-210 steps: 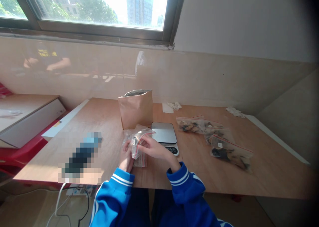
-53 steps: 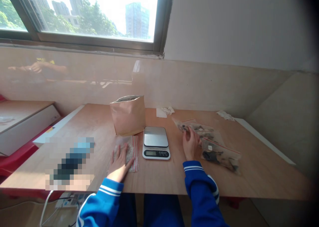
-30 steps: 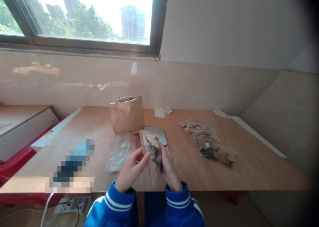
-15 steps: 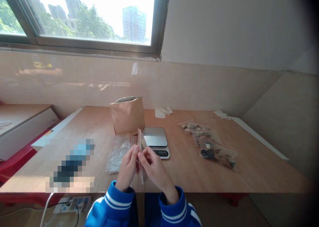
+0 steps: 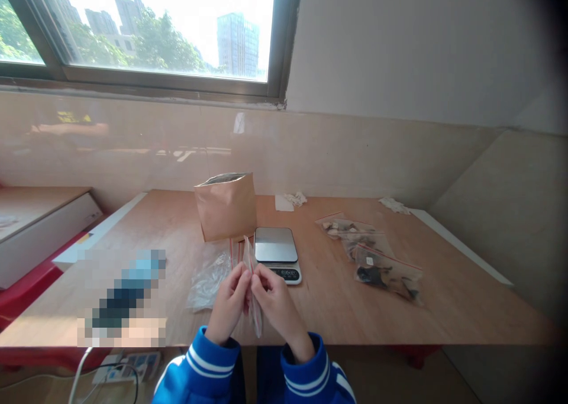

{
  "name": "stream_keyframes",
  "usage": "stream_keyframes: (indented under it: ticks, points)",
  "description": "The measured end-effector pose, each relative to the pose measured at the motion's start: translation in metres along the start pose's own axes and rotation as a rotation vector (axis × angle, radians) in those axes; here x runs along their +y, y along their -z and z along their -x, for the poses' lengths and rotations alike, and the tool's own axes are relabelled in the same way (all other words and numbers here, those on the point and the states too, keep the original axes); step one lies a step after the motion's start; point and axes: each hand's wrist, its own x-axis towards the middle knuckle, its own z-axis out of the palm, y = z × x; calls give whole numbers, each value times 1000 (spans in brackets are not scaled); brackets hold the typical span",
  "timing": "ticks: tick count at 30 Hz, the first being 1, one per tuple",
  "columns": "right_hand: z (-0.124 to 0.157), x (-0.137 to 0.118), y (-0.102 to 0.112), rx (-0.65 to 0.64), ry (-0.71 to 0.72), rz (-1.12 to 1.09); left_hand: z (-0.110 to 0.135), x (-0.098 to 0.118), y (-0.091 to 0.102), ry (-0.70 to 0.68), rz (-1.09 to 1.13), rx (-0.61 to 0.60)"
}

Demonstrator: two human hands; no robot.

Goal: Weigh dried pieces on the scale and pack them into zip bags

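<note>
Between my two hands is a clear zip bag with a red seal line (image 5: 254,318), held edge-on over the front of the table. My left hand (image 5: 229,297) pinches it from the left, fingers closed. From the right, my right hand (image 5: 276,294) pinches the same bag near its seal, thumb close to the other thumb. What the bag contains cannot be made out. Just beyond my right hand stands a kitchen scale (image 5: 276,245) with a bare metal plate and a black button panel. Left of my left hand lies a pile of clear plastic bags (image 5: 208,277).
An open brown kraft pouch (image 5: 226,207) stands behind the bags. Several filled zip bags (image 5: 388,277) lie at the right. White paper (image 5: 284,202) and a crumpled scrap (image 5: 394,205) rest near the wall. A blurred-out object (image 5: 128,291) with a cable lies at the left.
The zip bag has dropped slightly and turned a little in my hands. My fingers have shifted along its top, with both hands still gripping it. The other things stay put.
</note>
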Motion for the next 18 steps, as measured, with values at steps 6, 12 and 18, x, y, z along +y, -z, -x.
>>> stream_keyframes:
  ticks: [6,12,18]
  points:
    - [-2,5,22,404,66,-8,3,10,20,-57,13,234]
    - [4,-4,32,480,54,-224,9,17,41,-28,62,242]
    - [10,-16,-6,496,84,-421,7,-9,17,83,278,266]
